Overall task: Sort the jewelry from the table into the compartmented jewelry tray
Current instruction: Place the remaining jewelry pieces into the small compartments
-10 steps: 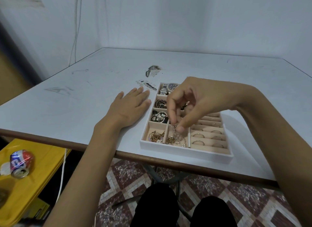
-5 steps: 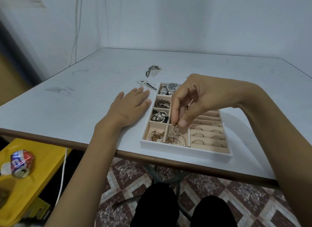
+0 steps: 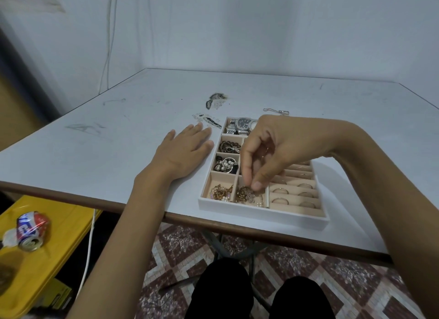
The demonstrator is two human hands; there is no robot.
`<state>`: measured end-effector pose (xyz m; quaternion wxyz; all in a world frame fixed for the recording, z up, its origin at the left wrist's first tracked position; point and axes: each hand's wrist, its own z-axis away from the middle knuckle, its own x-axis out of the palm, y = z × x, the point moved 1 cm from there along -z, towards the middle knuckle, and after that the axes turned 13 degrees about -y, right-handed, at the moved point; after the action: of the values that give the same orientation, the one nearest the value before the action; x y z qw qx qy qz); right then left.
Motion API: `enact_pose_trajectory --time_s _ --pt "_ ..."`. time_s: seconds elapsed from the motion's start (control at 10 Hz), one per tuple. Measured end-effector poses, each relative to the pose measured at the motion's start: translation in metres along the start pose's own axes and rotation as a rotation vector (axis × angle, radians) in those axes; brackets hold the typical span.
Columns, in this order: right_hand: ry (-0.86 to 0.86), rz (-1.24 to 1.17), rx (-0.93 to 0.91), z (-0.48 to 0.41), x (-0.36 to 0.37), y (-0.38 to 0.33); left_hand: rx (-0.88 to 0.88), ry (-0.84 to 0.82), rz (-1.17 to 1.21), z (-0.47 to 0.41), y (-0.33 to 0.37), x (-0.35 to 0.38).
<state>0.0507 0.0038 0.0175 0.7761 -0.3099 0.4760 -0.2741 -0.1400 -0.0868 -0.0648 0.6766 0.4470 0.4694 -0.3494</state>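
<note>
My left hand (image 3: 187, 150) lies flat on the white desk (image 3: 118, 133), fingers straight, just beside the left wall of the jewelry tray (image 3: 261, 213). My right hand (image 3: 273, 150) reaches down over the tray, thumb and forefinger pinched on a gold bead tangle (image 3: 244, 194) that sits in the second compartment of the near row. Another gold cluster (image 3: 221, 192) fills the near left compartment. Rings (image 3: 280, 201) stand in the slotted section on the right, and a wristwatch (image 3: 244, 124) lies in the far compartment. A thin silver clasp (image 3: 276, 110) lies on the desk beyond the tray.
</note>
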Motion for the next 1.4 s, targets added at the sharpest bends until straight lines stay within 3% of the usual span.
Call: enact_pose_trajectory --time_s 0.2,0.3,0.4,0.5,0.6,0.7,0.8,0.9,1.0,1.4 --pt "-0.053 -0.001 -0.018 0.0 0.0 0.0 0.009 0.008 -0.001 0.0 0.0 0.001" --pt "0.113 -0.021 -0.027 0.011 -0.009 0.003 0.015 0.022 0.004 -0.001 -0.001 0.001" --pt "0.465 -0.058 0.02 0.024 -0.029 0.023 0.019 0.069 -0.011 -0.004 0.0 -0.003" --pt "0.819 -0.007 0.166 0.035 -0.05 0.06 -0.039 0.147 0.004 -0.01 0.006 -0.014" --pt "0.989 0.126 0.387 0.042 -0.062 0.102 -0.04 0.212 0.135 -0.028 0.01 -0.025" --pt "0.942 0.16 0.429 0.041 -0.063 0.122 0.096 0.191 0.289 -0.048 0.026 -0.034" --pt "0.923 0.178 0.361 0.037 -0.06 0.129 0.304 0.063 0.373 -0.064 0.058 -0.035" --pt "0.936 0.178 0.345 0.034 -0.061 0.142 0.37 -0.073 0.246 -0.079 0.079 -0.029" --pt "0.854 0.276 0.469 0.03 -0.064 0.149 0.368 -0.099 0.2 -0.09 0.088 -0.03" --pt "1.046 0.183 0.279 0.017 -0.061 0.154 0.396 -0.189 0.179 -0.111 0.094 -0.031"
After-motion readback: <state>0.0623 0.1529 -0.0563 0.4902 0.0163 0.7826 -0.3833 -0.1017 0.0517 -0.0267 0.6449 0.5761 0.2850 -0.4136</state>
